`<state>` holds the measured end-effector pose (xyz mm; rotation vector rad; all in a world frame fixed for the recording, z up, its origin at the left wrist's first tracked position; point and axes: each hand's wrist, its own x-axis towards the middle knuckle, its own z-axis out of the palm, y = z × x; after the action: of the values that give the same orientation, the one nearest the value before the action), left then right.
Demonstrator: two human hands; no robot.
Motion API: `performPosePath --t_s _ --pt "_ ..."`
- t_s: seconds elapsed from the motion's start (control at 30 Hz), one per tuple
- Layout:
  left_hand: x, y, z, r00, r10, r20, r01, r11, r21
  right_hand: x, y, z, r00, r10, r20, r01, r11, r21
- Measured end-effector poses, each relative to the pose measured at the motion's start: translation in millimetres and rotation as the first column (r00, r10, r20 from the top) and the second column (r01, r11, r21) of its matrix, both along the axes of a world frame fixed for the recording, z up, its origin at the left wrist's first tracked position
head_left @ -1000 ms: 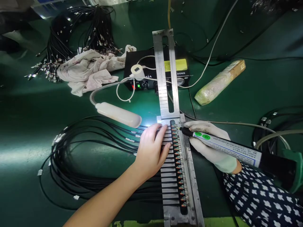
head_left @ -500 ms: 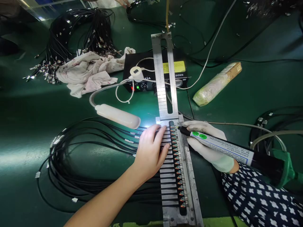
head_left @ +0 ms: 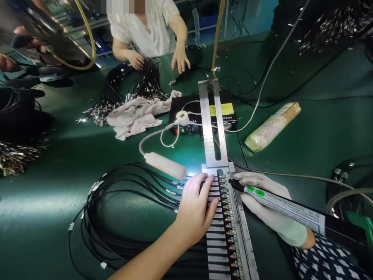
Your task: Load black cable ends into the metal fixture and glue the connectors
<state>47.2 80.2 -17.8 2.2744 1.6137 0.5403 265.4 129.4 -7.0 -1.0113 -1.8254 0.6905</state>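
Observation:
My left hand [head_left: 196,212] is bare and lies on the slotted metal fixture [head_left: 216,245], fingers apart over the black cables near its far end. Along the fixture runs a row of small cable-end connectors [head_left: 230,217], each with orange-red and green bits. My right hand [head_left: 264,216], in a white glove, is wrapped round a dispensing syringe [head_left: 291,210] with a black front end and green round stickers. The syringe's tip sits beside the farthest connectors; whether it touches them I cannot tell. Black cables [head_left: 122,254] loop out to the left of the fixture.
A white gooseneck lamp [head_left: 166,165] shines close to my left hand. Behind the raised slotted plate [head_left: 207,120] stands a black dispenser box [head_left: 176,107]. A cloth [head_left: 136,114], a plastic-wrapped block [head_left: 271,126] and cable bundles lie around. Across the table, a co-worker [head_left: 151,35] handles cables.
The view has tilted up, bringing a co-worker across the table into sight. Both my hands and the syringe keep nearly the same place relative to the fixture.

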Motion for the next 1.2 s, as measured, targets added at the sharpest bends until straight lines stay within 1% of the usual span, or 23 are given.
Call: performPosePath --t_s 0.1,0.23,0.37,0.77,1.2 --pt "-0.1 -0.5 -0.4 1.000 0.002 -0.003 -0.002 1.000 0.012 0.6 -0.3 -0.9 1.000 -0.011 0.006 0.011 1.000 -0.008" --pt "0.2 0.4 -0.3 1.000 0.003 0.001 -0.003 1.000 0.018 0.2 -1.0 2.4 1.000 -0.010 0.000 0.010 0.999 -0.036" --pt "0.5 1.5 -0.1 1.000 -0.004 0.008 0.004 1.000 0.009 -1.0 -0.6 4.1 1.000 -0.010 -0.015 0.010 0.999 -0.031" --pt "0.6 0.4 -0.4 1.000 0.005 -0.009 -0.005 1.000 0.028 -0.7 -1.9 -0.4 0.999 -0.011 -0.038 0.008 0.998 -0.069" --pt "0.0 0.3 -0.7 1.000 0.004 -0.012 -0.004 1.000 0.016 -2.3 0.2 2.1 0.999 -0.004 -0.041 0.002 0.999 -0.036"
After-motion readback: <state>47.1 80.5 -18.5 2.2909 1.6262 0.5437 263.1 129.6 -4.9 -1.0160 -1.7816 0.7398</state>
